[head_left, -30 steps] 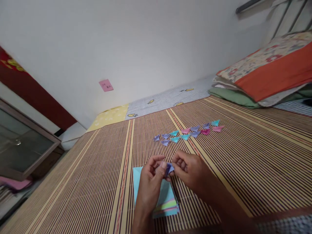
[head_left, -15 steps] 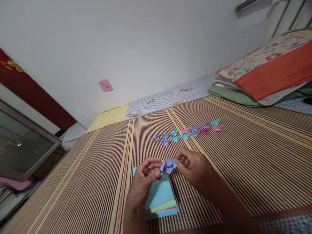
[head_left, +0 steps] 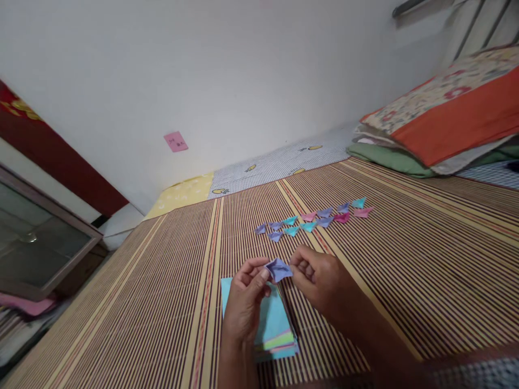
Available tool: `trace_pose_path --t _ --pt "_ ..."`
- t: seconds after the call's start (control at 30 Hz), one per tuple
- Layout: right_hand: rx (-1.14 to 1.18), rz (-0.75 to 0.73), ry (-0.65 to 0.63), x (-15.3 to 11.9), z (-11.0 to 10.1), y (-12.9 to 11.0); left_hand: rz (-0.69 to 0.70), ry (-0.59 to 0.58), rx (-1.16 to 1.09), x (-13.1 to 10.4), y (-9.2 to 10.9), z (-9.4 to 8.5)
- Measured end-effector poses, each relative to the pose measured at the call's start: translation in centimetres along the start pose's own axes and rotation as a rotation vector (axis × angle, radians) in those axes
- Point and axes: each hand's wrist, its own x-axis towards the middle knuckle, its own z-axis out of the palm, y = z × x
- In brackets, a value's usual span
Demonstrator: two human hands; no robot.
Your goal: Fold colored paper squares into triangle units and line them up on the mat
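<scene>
A small purple paper boat (head_left: 279, 270) is held between my two hands. My left hand (head_left: 248, 286) pinches its left end with thumb and fingers. At its right tip, the curled fingers of my right hand (head_left: 314, 270) grip the paper. Beneath my left hand lies a stack of coloured paper (head_left: 275, 319), light blue on top, with green and pink edges showing; part of it is hidden by that hand. Farther away stand two rows of folded paper boats (head_left: 308, 227) in purple, turquoise and pink.
Everything rests on a striped bamboo mat (head_left: 162, 281). Folded bedding (head_left: 454, 119) is piled at the right by the wall. A pink note (head_left: 175, 141) sticks to the white wall. At the left is a glass-doored cabinet (head_left: 40, 232).
My left hand has shifted right and its thumb now presses on the boat's left end. The boat has risen slightly and tilted. My right hand has hardly moved.
</scene>
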Motion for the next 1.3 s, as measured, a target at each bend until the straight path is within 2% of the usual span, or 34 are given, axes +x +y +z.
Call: trace_pose_path --t 0.23,0.4,0.5,0.73,1.03,1.3 --pt "-0.039 0.030 0.015 0.1 -0.2 -0.4 0.047 0.005 0.164 -0.6 0.3 0.1" --pt "-0.096 0.024 0.034 0.2 -0.1 -0.3 0.013 -0.097 0.138 -0.5 0.6 -0.6" --pt "-0.120 0.010 0.047 0.1 -0.2 -0.3 -0.001 -0.119 0.143 -0.4 0.7 -0.8" --pt "-0.141 -0.008 0.037 0.0 -0.4 -0.8 -0.021 -0.059 0.148 -0.4 0.7 -0.4" --pt "-0.178 -0.018 0.035 0.0 0.1 -0.6 0.022 -0.042 0.258 -0.6 0.7 0.0" --pt "-0.104 -0.024 0.020 0.0 0.0 -0.7 0.041 0.025 0.315 -0.5 0.4 0.3"
